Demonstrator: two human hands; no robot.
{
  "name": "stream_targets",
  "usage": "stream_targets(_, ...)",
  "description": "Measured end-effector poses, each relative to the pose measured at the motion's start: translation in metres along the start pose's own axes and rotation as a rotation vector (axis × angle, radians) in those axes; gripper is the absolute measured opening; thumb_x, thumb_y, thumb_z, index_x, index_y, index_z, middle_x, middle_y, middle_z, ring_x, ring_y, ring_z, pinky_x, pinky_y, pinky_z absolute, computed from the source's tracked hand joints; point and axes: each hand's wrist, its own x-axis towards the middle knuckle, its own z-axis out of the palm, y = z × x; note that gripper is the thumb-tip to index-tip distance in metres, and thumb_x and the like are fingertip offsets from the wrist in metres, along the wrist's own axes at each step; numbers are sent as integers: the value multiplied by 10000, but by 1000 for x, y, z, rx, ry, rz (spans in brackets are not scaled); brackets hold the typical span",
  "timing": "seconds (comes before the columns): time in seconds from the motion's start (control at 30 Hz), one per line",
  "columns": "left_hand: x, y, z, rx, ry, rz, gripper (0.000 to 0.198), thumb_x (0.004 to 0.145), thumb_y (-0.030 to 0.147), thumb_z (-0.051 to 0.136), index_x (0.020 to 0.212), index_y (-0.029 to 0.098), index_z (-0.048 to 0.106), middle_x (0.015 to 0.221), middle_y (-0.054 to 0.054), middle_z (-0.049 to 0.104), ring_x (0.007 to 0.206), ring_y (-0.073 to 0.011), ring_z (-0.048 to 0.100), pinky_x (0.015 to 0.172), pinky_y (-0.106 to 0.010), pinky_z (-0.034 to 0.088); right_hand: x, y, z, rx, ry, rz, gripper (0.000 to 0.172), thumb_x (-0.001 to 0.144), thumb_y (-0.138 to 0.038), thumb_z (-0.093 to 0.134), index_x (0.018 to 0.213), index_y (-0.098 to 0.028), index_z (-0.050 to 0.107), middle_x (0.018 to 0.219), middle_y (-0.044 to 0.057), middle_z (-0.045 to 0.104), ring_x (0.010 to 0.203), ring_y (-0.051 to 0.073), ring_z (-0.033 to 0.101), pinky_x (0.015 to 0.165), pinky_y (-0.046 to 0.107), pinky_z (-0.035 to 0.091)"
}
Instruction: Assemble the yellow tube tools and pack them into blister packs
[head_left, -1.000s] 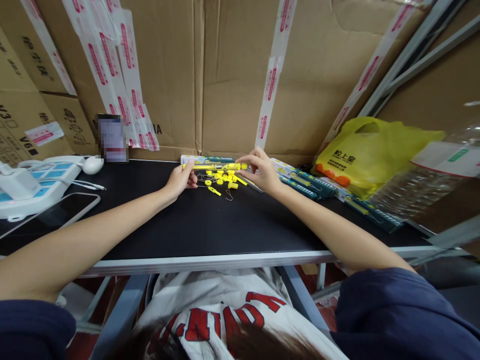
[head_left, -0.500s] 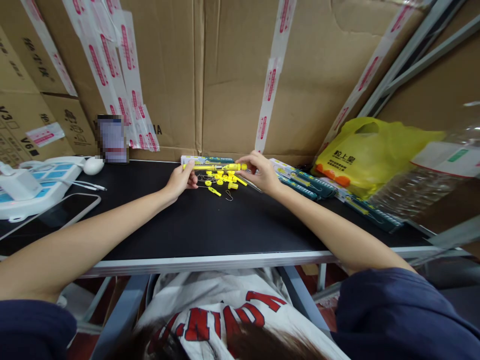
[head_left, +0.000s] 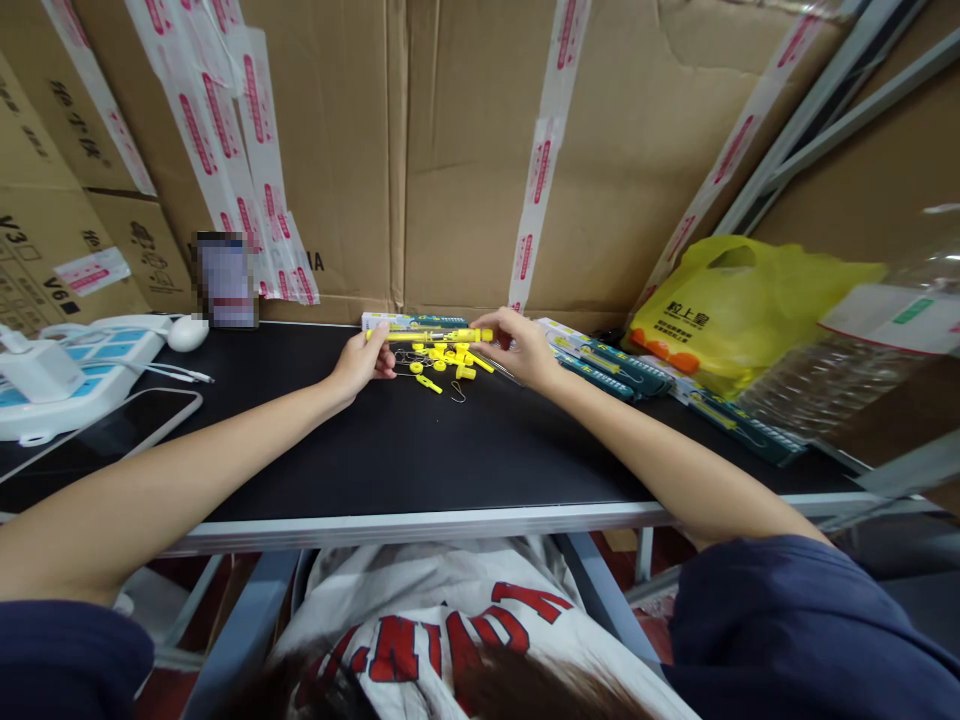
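Note:
Level above the table, a slim yellow pen-like tool point(head_left: 427, 337) with a metal section in its middle spans both hands; its exact kind is unclear. My left hand point(head_left: 361, 358) pinches its left end between thumb and fingers. At the other end, the fingers of my right hand point(head_left: 525, 345) close on the yellow tip. Under the tool lies a heap of small yellow plastic parts point(head_left: 450, 355) with thin wire pieces among them. A bent wire loop point(head_left: 458, 392) and a yellow clip-like piece point(head_left: 429, 384) lie nearest me. Thin metal rods point(head_left: 504, 370) show partly beneath my right hand.
Dark green packages point(head_left: 600, 365) lie right of my right hand, another package point(head_left: 442, 321) behind the heap. Further right are a yellow plastic bag point(head_left: 750, 300) and a large clear bottle point(head_left: 832, 370). A power strip point(head_left: 112, 350), tablet point(head_left: 112, 435) and propped phone point(head_left: 227, 280) stand left.
Both hands keep hold of the yellow tool in nearly the same place. My right hand has shifted very slightly; the parts on the table lie as before.

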Motion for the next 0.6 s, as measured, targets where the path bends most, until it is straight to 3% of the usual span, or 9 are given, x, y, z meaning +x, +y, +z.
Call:
stream_targets(0.13, -1, 1, 0, -4, -9, 2, 375, 962, 458, 500, 726, 169, 461, 496, 44, 546, 395, -63, 516, 503, -193, 529, 2, -1, -2, 7, 42, -56, 198, 863, -373, 689, 977, -217, 646, 965, 39, 543, 652, 103, 460, 604, 278, 433)
stream_targets(0.43, -2, 3, 0, 26, 6, 1, 353, 992, 419, 451, 740, 171, 461, 501, 44, 544, 398, -66, 522, 513, -196, 536, -2, -2, 3, 29, -57, 73, 232, 882, -382, 650, 1019, -204, 589, 699, -29, 534, 572, 94, 430, 555, 255, 361)
stream_targets(0.6, -2, 3, 1, 25, 3, 0, 366, 983, 436, 463, 730, 172, 459, 499, 44, 545, 395, -69, 522, 504, -197, 531, -1, -1, 0, -15, 1, 12, 217, 872, -376, 678, 1015, -222, 627, 667, -38, 450, 567, 104, 405, 562, 267, 375)
